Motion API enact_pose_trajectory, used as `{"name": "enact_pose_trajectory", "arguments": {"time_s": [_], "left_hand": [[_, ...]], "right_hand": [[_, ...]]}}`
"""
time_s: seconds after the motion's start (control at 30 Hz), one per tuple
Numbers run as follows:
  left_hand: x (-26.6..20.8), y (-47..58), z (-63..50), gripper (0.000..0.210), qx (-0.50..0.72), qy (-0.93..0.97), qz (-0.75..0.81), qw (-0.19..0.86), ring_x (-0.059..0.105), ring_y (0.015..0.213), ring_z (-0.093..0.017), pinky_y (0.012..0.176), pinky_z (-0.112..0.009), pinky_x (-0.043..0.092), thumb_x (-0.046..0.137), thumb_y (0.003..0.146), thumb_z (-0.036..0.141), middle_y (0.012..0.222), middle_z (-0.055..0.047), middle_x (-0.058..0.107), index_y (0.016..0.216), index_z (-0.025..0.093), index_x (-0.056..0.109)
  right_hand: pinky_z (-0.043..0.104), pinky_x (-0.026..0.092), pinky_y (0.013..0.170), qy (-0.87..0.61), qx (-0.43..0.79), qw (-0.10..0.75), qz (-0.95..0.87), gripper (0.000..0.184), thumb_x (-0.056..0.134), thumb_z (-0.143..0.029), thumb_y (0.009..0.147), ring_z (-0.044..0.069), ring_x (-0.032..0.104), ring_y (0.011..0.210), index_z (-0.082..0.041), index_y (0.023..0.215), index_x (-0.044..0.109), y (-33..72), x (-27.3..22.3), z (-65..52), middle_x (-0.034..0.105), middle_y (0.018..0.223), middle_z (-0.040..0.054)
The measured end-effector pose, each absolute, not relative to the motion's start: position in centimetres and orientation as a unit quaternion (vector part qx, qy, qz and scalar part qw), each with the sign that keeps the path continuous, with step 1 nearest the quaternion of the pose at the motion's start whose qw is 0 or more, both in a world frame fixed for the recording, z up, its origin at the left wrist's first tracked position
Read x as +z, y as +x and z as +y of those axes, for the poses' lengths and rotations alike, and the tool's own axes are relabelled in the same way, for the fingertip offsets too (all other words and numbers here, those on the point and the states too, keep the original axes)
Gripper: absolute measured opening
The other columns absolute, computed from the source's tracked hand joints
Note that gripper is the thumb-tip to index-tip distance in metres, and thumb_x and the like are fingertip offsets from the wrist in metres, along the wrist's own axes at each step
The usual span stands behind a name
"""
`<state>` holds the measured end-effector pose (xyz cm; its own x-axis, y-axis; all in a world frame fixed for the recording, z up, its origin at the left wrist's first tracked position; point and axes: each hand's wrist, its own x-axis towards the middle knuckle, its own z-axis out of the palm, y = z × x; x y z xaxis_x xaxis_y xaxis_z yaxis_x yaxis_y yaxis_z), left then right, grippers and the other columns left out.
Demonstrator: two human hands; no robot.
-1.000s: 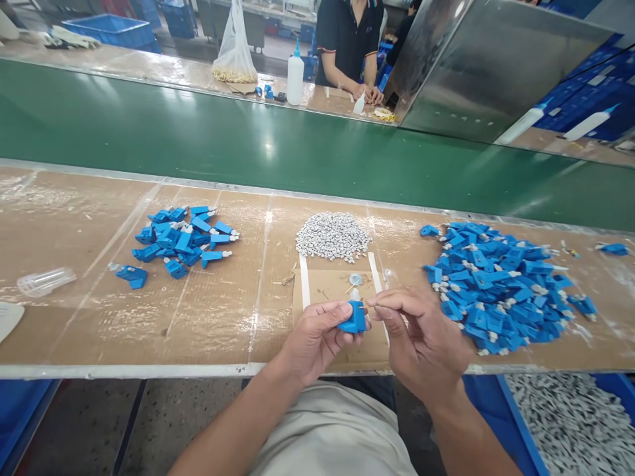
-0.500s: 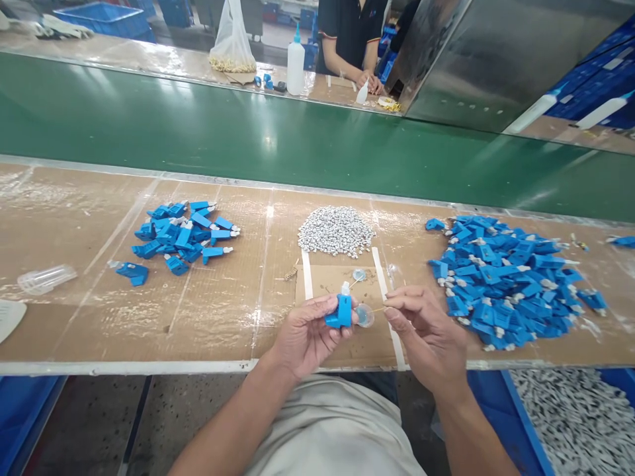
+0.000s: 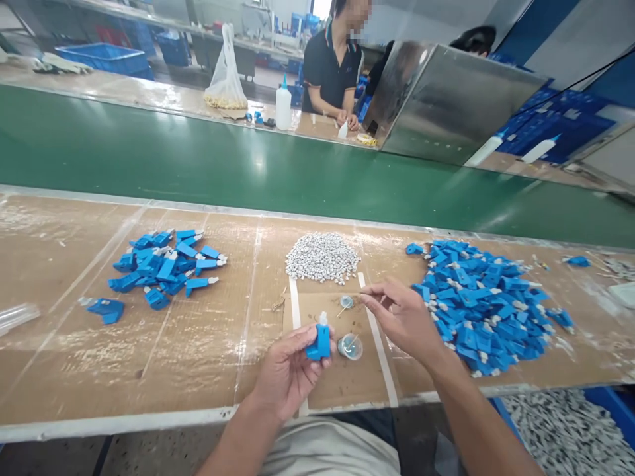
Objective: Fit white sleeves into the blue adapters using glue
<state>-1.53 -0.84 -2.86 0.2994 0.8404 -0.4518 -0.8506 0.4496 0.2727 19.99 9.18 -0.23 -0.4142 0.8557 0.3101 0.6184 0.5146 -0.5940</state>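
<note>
My left hand (image 3: 292, 367) is closed around a blue plastic piece (image 3: 319, 342) with a pale tip pointing up. To its right stands a small clear cup (image 3: 350, 346) with a thin stick leaning in it. Beyond the cup, a little bluish dish (image 3: 346, 302) has another thin stick at its edge. My right hand (image 3: 397, 314) hovers just right of that dish, thumb and forefinger pinched together; what is between them, if anything, is too small to make out. A heap of small grey-white pieces (image 3: 322, 258) lies behind the dish.
Blue pieces lie in a smaller pile (image 3: 166, 264) at left and a larger pile (image 3: 486, 304) at right. A green conveyor belt (image 3: 223, 165) runs behind the table. Across it, a person (image 3: 330, 73) works near a white bottle (image 3: 283, 107). Below right is a bin of grey parts (image 3: 570, 430).
My right hand has moved away from the cup, up toward the small dish, leaving a stick in the cup. My left hand still holds the blue piece. The head view has tilted up.
</note>
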Motion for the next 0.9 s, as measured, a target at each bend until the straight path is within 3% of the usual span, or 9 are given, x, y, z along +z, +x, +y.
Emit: {"name": "enact_pose_trajectory", "arguments": {"time_s": [0.2, 0.63, 0.9], "left_hand": [[-3.1, -1.3, -1.1, 0.019, 0.547, -0.02, 0.292, 0.784, 0.068, 0.059, -0.011, 0.047, -0.012, 0.051, 0.078, 0.081, 0.017, 0.08, -0.012, 0.073, 0.093, 0.003, 0.077], [-3.5, -0.8, -1.1, 0.027, 0.548, 0.02, 0.277, 0.789, 0.068, 0.061, -0.011, 0.051, -0.014, 0.051, 0.083, 0.078, 0.027, 0.08, -0.012, 0.074, 0.091, 0.004, 0.076], [-3.5, -1.1, -0.9, 0.027, 0.547, 0.009, 0.279, 0.789, 0.067, 0.06, -0.011, 0.051, -0.015, 0.049, 0.083, 0.077, 0.027, 0.079, -0.011, 0.074, 0.09, 0.005, 0.076]], "right_hand": [[0.032, 0.045, 0.068, -0.38, 0.146, 0.199, -0.891, 0.014, 0.061, -0.019, 0.096, 0.02, 0.063, 0.076, -0.022, 0.092, 0.074, 18.7, -1.2, 15.2, 0.068, 0.088, 0.005], [0.032, 0.047, 0.071, -0.344, 0.17, 0.158, -0.91, 0.021, 0.053, -0.022, 0.101, 0.02, 0.061, 0.079, -0.02, 0.097, 0.073, 19.0, -2.1, 15.7, 0.065, 0.089, 0.0071], [0.031, 0.046, 0.066, -0.329, 0.161, 0.132, -0.921, 0.021, 0.055, -0.02, 0.096, 0.019, 0.06, 0.073, -0.02, 0.083, 0.072, 17.2, -1.8, 16.9, 0.065, 0.082, 0.0057]]}}
